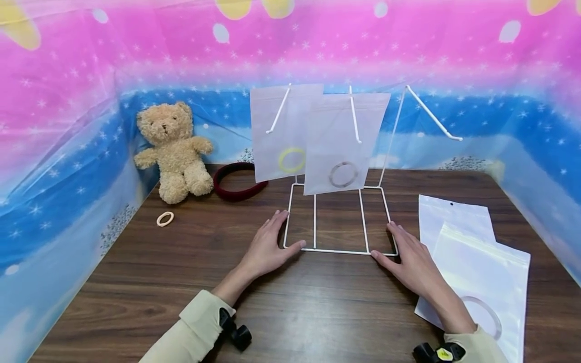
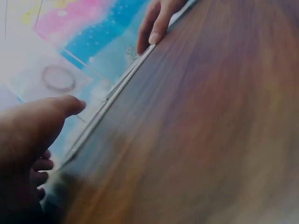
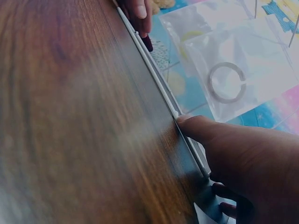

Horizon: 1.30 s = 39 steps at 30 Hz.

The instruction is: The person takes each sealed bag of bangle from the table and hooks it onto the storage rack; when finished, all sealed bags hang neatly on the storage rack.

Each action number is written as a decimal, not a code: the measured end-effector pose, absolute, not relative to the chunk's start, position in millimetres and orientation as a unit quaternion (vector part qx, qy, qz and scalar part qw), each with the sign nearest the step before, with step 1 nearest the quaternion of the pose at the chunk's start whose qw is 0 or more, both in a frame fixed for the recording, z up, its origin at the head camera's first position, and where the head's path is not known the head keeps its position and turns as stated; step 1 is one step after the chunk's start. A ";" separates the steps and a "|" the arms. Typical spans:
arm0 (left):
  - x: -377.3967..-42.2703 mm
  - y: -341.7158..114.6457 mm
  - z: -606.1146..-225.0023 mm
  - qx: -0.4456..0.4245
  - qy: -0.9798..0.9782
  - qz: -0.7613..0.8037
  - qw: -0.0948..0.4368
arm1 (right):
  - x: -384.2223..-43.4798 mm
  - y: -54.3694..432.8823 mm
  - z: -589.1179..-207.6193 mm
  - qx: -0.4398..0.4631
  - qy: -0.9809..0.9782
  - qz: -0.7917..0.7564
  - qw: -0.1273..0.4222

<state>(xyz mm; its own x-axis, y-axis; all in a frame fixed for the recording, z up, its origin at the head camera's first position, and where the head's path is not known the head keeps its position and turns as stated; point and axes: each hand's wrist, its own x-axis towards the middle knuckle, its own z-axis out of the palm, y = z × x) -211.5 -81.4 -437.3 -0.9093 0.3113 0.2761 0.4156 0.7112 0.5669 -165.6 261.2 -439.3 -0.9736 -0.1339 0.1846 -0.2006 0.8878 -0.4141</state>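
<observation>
A white wire display rack [image 1: 335,250] stands on the table with its hooks raised at the back. My left hand [image 1: 269,247] is at the rack's front left corner, fingers along the side bar and thumb by the front bar. At the front right corner, my right hand [image 1: 410,259] touches the frame, its thumb [image 3: 198,126] on the front bar and its fingers stretched along the side. Two white pouches hang from the rack: one with a yellow ring [image 1: 292,160] showing through, the other, overlapping it, with a greyish ring [image 1: 343,174]. The right hook [image 1: 433,114] bears nothing.
Two more white pouches [image 1: 487,275] lie overlapping at the right, partly under my right forearm; the upper one contains a ring. At the left are a teddy bear [image 1: 179,151], a dark red headband [image 1: 238,194] and a small cream ring [image 1: 165,219]. Patterned cloth [image 1: 54,191] walls the table.
</observation>
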 end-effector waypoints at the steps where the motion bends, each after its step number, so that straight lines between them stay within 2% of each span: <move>1: -211.9 -80.6 -439.5 -0.194 -0.922 -0.324 0.084 | -165.5 261.5 -439.6 0.086 -0.968 0.222 0.076; 13: -207.3 -77.2 -443.4 -0.201 -0.939 -0.262 0.097 | -164.8 262.0 -438.9 0.090 -0.967 0.227 0.077; 31: -207.0 -77.9 -443.1 -0.201 -0.942 -0.254 0.085 | -163.8 267.0 -431.6 0.084 -0.964 0.240 0.072; 35: -206.6 -77.2 -442.3 -0.200 -0.941 -0.258 0.085 | -158.4 277.3 -421.5 0.073 -0.958 0.261 0.089; 39: -207.3 -77.4 -443.1 -0.201 -0.942 -0.256 0.084 | -151.6 299.8 -409.0 0.027 -0.959 0.258 0.114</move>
